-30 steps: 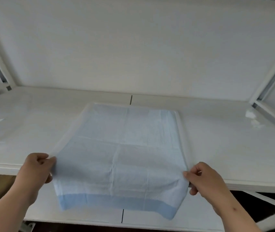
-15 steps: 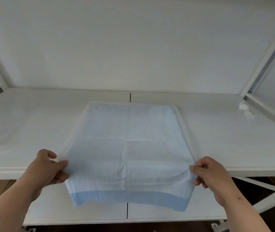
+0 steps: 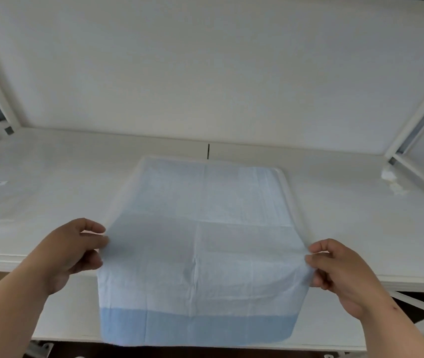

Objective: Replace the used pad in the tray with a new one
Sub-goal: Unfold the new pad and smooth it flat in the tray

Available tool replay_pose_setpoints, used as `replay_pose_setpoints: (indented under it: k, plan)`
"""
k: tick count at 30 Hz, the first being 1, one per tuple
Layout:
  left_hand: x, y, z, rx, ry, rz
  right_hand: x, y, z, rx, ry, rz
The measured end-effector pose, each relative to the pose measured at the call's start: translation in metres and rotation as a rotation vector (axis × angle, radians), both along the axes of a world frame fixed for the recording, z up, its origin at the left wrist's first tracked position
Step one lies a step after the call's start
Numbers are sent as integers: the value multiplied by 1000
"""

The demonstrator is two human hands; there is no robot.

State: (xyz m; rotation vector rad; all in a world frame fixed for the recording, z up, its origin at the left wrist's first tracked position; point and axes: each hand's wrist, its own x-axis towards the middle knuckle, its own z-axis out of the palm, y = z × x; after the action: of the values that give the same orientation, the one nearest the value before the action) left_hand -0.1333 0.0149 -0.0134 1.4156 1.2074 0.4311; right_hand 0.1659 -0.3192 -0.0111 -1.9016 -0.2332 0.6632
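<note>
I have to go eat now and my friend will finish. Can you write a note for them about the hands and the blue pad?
Left hand: pinches the pad's left edge.
Right hand: pinches its right edge.
Blue pad: far part lies in the white tray on the shelf; near part hangs over the front, lifted.
Done: pad spread open, partly in the tray.
Left: lay the near part flat in the tray, let go. No other pad in view.

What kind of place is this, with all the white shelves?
Probably a storage or workroom rack, though I can't be sure. A wide white shelf with a white metal frame fills the view, and two hands spread a blue pad over its front edge.
</note>
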Motion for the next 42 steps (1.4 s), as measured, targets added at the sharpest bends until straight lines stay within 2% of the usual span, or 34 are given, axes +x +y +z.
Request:
replay_pose_setpoints:
  k: [7,14,18,22,25,28,30,33,38,42]
  plan:
    - [15,15,26,-20,-174,-24,10,12,21,127,-9,12]
    - [42,40,62,180,-139,-65,30,32,49,186,-68,31]
    - [60,58,85,245,-189,-59,40,46,72,222,-90,-4]
    - [78,71,103,291,-326,-44,52,63,93,314,-108,-48]
    - [88,78,111,312,-490,53,56,75,105,423,-144,-107]
    - [88,79,111,271,-651,129,51,78,109,575,-168,-154]
    - [82,76,102,239,-687,151,43,73,103,644,-160,-146]
    - [67,65,74,193,-640,180,33,61,76,528,-163,-108]
    - [45,43,19,90,-420,162,15,44,26,238,-75,-154]
    - [35,36,-10,74,-217,104,5,36,12,-65,-158,-70]
